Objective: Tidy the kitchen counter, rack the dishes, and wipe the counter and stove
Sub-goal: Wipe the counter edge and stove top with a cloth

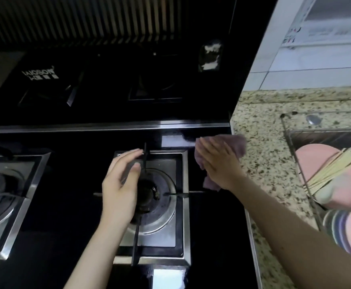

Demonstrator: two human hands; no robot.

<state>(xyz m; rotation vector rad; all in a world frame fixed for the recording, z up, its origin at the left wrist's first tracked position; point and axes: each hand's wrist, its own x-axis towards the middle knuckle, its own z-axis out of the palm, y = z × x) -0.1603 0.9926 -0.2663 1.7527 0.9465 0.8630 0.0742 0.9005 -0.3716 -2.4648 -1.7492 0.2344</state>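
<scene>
A purple cloth (pixel 236 146) lies on the black glass stove (pixel 216 222) at its back right corner, beside the speckled counter. My right hand (pixel 218 163) presses flat on the cloth with fingers spread. My left hand (pixel 122 182) hovers above the right burner (pixel 149 195), fingers apart and curved, holding nothing; its fingertips are near the burner's black pan-support prong.
A second burner (pixel 1 195) sits at the left. The speckled granite counter (pixel 260 130) runs to the right. A wire dish rack (pixel 291 142) there holds pink plates (pixel 316 161), chopsticks (pixel 333 170) and bowls. The range hood's black panel (pixel 107 84) rises behind the stove.
</scene>
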